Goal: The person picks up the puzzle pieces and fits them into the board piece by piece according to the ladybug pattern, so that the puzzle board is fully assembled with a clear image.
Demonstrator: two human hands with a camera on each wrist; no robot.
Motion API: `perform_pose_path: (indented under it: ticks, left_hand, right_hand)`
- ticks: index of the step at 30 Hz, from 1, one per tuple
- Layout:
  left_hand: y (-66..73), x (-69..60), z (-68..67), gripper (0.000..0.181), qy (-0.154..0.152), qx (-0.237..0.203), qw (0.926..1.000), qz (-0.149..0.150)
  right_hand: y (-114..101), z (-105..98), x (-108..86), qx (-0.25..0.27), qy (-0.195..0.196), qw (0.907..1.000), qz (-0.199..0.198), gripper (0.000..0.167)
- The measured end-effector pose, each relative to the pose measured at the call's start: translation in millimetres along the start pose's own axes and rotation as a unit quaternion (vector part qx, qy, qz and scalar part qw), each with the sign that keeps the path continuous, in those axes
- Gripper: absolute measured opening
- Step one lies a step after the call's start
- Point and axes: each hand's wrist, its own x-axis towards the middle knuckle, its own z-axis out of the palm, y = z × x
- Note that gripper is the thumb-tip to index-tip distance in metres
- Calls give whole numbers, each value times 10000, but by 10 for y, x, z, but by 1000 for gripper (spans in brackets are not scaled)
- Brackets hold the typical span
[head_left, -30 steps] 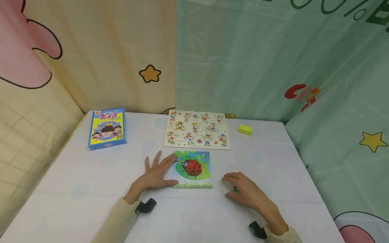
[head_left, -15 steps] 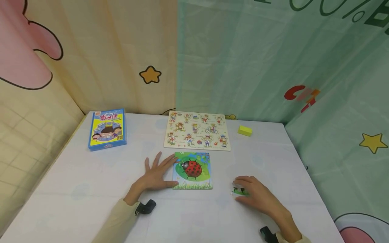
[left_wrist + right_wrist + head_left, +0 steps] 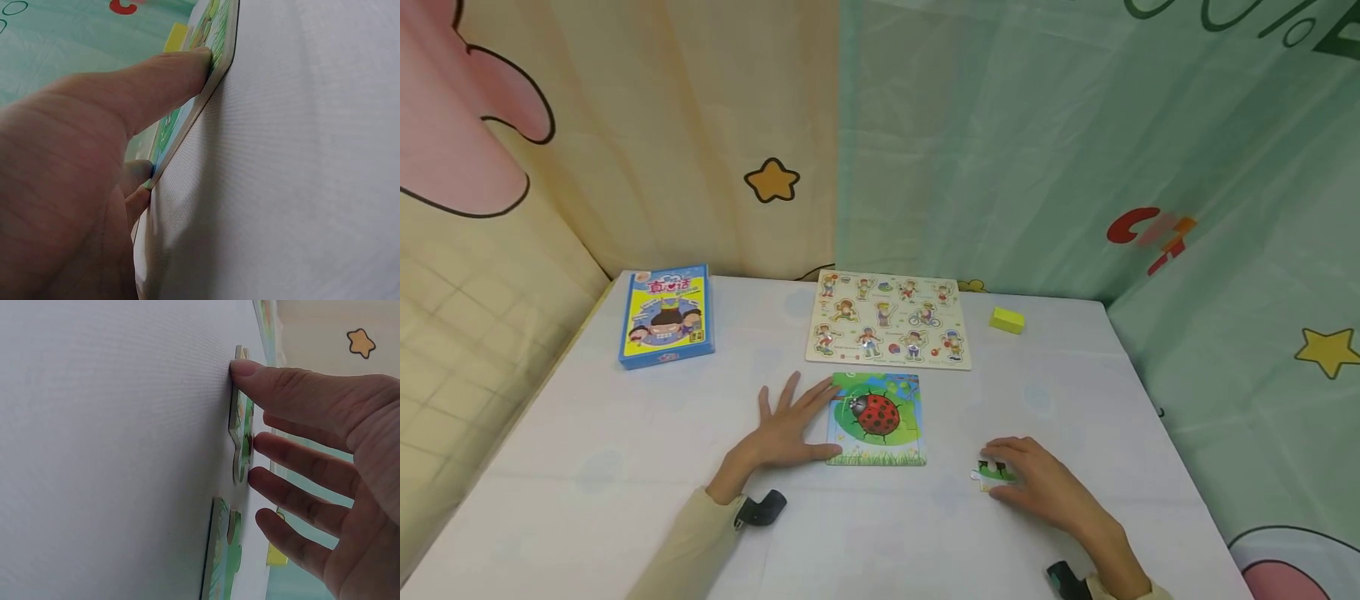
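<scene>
My left hand [image 3: 784, 437] rests with spread, straight fingers along the left side of a square ladybug puzzle [image 3: 874, 417]. In the left wrist view its thumb [image 3: 187, 69] presses on the puzzle's near edge. To the right, my right hand [image 3: 1043, 492] arches over a small green-and-white jigsaw piece [image 3: 992, 476] that lies flat on the table. The thumb [image 3: 249, 367] is at the piece's near edge and the fingers are at its far side, pinching it. A second green piece [image 3: 217, 550] shows in the right wrist view; the hand hides it from the head view.
Behind the ladybug puzzle lies a wooden picture board [image 3: 887, 321]. A yellow block [image 3: 1007, 320] sits to its right. At the back left stands a blue-and-yellow box [image 3: 667, 317]. Patterned curtains [image 3: 955, 150] close off the back of the white table [image 3: 647, 450].
My right hand has moved right and slightly toward me, so more of the jigsaw piece shows under it. The left hand and the ladybug puzzle have stayed still.
</scene>
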Motion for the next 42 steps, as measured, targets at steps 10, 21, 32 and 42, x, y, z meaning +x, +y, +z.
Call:
perform_pose_path:
  ticks: [10, 21, 32, 42]
  left_hand:
    - [39, -28, -27, 93, 82, -86, 9999, 59]
    - [31, -40, 5, 93, 43, -85, 9999, 45]
    - [48, -33, -16, 92, 89, -63, 9999, 105]
    - [24, -26, -12, 92, 113, -83, 9998, 135]
  right_hand:
    - [22, -18, 3, 80, 21, 9996, -288, 42]
    - [0, 20, 3, 23, 82, 9998, -197, 37]
    - [-75, 34, 123, -197, 126, 9997, -112, 36]
    - [-247, 25, 267, -98, 235, 9981, -555, 33]
